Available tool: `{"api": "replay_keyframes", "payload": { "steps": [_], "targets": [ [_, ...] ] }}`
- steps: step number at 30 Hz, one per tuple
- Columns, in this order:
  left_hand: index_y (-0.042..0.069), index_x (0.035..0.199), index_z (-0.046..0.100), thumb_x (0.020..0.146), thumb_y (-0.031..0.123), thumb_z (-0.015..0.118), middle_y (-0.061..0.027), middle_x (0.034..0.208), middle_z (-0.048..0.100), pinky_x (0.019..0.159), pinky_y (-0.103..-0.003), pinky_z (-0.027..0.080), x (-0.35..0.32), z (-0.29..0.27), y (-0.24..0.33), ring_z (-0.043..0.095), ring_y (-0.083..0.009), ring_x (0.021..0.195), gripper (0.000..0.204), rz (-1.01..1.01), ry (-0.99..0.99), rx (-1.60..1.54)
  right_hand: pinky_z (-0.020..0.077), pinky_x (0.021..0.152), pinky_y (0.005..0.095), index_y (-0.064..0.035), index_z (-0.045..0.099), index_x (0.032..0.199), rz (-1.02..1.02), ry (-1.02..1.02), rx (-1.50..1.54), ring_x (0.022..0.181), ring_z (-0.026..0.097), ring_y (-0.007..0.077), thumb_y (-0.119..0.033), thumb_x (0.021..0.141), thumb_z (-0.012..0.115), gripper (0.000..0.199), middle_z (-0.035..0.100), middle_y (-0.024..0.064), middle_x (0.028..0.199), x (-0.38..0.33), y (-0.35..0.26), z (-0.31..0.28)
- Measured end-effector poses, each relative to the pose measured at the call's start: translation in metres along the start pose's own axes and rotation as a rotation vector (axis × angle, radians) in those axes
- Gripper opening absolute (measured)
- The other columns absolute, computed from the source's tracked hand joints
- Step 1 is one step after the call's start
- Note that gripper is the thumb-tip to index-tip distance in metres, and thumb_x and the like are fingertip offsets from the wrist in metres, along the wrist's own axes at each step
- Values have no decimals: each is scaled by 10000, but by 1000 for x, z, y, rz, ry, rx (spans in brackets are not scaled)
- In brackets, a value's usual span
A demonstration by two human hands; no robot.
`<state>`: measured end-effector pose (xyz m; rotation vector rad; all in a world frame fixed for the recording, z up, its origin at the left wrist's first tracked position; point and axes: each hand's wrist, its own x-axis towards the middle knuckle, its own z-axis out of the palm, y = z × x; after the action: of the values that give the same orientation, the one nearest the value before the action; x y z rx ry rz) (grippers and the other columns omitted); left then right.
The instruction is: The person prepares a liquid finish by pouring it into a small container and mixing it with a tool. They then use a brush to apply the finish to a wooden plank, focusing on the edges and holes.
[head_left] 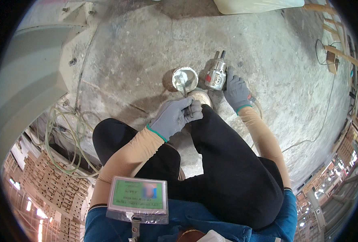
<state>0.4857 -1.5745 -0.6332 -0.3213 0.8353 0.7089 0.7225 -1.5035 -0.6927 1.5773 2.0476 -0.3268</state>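
Concrete floor under us: our left hand clamps a wrench just below the grinder our right hand grips.

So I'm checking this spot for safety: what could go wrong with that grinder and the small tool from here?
The left hand holds a thin tool at the disc while the right hand steadies the angle grinder. If the tool slips, gloved fingers could hit the disc edge. The open metal cup stands close by and could be knocked over. The cable trails loose across the concrete floor, so it may snag a foot.
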Motion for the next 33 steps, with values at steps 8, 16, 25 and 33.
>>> {"api": "replay_keyframes", "payload": {
  "steps": [8,16,25,33],
  "targets": [
    [-28,1051,527,940,152,493,-104,910,582,730,-375,536,11,8,6,584,-197,772,214,-24,42,-166,485,682,436,-32,448,1205,-28,150,392,809,603,370,-214,738,617,529,613,182,921,-31,14,-22],
    [29,991,582,922,202,540,-48,819,598,612,-278,511,17,14,16,571,-133,705,191,-48,-14,39,472,670,414,-77,587,1039,-479,-188,861,763,608,353,-357,594,732,546,630,152,839,-125,42,-117],
    [19,968,601,922,167,542,-44,779,595,568,-257,476,19,20,14,536,-112,625,167,-35,103,50,461,685,410,-90,587,1012,-498,-35,614,760,611,328,-417,648,675,497,626,122,831,-126,28,-119],
    [13,1005,602,919,179,548,-48,838,609,684,-269,494,15,16,13,570,-132,726,195,-84,63,-27,470,643,414,-75,586,947,-389,-143,599,709,619,332,-422,674,666,449,626,139,785,-119,5,-141]
  ]
}}
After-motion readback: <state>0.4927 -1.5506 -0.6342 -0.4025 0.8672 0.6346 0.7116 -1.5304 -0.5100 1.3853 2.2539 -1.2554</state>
